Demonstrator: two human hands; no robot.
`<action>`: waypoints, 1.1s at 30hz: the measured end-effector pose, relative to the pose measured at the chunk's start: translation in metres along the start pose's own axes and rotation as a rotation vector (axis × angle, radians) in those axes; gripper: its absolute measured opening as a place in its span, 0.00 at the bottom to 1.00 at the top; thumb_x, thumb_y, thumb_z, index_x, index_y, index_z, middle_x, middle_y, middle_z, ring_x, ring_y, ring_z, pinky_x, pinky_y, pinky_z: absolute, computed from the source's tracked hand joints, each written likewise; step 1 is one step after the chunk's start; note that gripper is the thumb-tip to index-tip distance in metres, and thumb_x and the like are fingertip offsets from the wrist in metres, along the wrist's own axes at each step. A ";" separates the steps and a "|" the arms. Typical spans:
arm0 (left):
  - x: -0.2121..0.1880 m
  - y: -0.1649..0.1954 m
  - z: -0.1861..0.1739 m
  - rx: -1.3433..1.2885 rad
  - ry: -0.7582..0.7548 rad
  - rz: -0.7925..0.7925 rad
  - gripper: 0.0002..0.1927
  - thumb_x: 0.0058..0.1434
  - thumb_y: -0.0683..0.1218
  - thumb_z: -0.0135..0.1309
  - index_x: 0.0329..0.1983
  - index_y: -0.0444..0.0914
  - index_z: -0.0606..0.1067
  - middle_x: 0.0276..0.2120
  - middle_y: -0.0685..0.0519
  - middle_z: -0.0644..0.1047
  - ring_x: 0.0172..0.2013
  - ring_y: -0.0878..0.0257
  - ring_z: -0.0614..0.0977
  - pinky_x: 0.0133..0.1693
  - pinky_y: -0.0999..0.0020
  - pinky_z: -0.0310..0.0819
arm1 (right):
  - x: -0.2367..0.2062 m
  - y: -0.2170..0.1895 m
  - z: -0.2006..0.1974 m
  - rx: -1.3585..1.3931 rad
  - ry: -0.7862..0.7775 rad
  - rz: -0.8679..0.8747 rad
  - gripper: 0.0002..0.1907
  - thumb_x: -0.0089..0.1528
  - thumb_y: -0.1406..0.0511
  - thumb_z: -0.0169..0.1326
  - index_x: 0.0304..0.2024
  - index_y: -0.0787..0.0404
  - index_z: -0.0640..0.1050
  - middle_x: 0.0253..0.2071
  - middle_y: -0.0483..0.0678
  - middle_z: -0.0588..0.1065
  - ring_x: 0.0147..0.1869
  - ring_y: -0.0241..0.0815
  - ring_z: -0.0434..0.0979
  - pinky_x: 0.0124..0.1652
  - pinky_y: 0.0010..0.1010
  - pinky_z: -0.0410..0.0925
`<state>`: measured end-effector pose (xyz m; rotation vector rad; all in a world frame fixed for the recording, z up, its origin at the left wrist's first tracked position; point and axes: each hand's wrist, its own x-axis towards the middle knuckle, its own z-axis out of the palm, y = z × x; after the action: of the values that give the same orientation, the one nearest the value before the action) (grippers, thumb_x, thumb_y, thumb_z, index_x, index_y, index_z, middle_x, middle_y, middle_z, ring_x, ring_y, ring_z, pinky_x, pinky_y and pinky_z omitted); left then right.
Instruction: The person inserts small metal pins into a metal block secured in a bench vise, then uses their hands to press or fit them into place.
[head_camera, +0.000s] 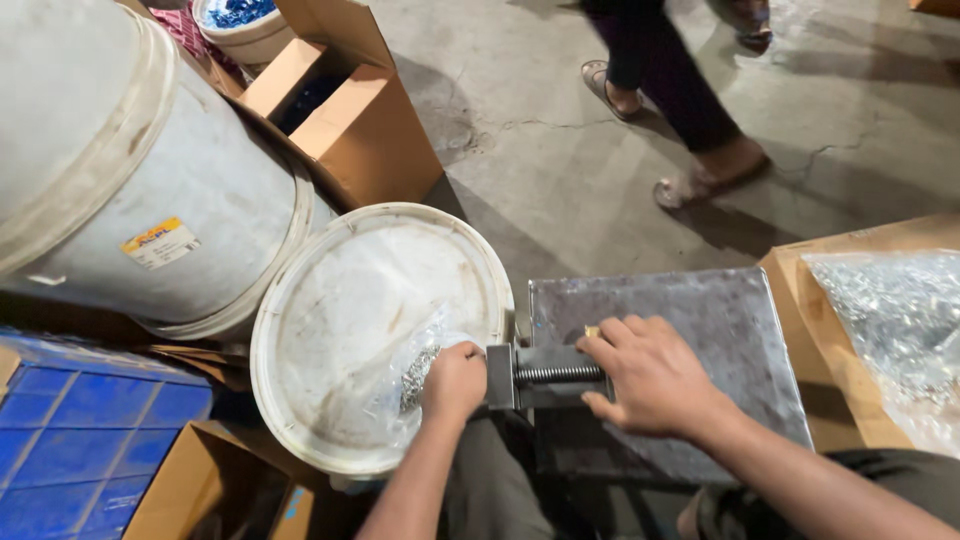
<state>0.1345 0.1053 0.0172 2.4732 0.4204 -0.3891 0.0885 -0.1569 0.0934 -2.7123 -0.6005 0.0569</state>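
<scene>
Steel threaded fixture (545, 376) under right hand (650, 375) (grip clamped on it), left hand (455, 382) fisted beside.

Landmark: grey metal plate (690, 320). Its top surface beyond the right hand (650, 375) lies bare, so passage is free there and toward its far edge. Left of the plate, the threaded vise block (545, 376) and the left hand (455, 380) fill the gap; the white bucket lid (330, 300) with a clear bag of small metal parts (420, 365) sits just beside. Further left, a big white drum (130, 170) and an open cardboard box (345, 110) wall off that side. Right of the plate, a carton (850, 340) topped by a plastic bag (895, 330) blocks. Beyond the plate: open concrete floor (540, 150), with a passer-by's legs (680, 100) crossing it.
</scene>
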 end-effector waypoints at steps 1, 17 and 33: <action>-0.001 0.000 0.002 -0.032 0.092 0.081 0.12 0.58 0.49 0.49 0.37 0.43 0.82 0.35 0.45 0.82 0.40 0.45 0.83 0.43 0.54 0.76 | 0.002 0.002 -0.001 0.009 -0.018 0.014 0.32 0.46 0.52 0.66 0.52 0.54 0.78 0.46 0.48 0.74 0.49 0.51 0.72 0.48 0.44 0.64; 0.007 0.000 0.024 -0.126 0.389 0.232 0.10 0.59 0.45 0.52 0.40 0.39 0.80 0.29 0.41 0.81 0.32 0.44 0.84 0.37 0.54 0.77 | 0.020 0.023 0.011 0.067 0.107 -0.037 0.30 0.44 0.55 0.66 0.48 0.55 0.80 0.46 0.49 0.75 0.50 0.53 0.74 0.49 0.47 0.65; -0.035 -0.004 0.016 -0.578 0.498 0.358 0.20 0.62 0.48 0.57 0.54 0.34 0.72 0.45 0.44 0.80 0.46 0.52 0.81 0.47 0.57 0.75 | 0.049 0.084 0.003 0.513 -0.611 0.240 0.36 0.65 0.38 0.42 0.52 0.57 0.83 0.47 0.50 0.76 0.40 0.50 0.80 0.35 0.43 0.72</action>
<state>0.0979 0.0915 0.0154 1.9871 0.2289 0.4485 0.1660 -0.2060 0.0625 -2.2187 -0.3409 0.9821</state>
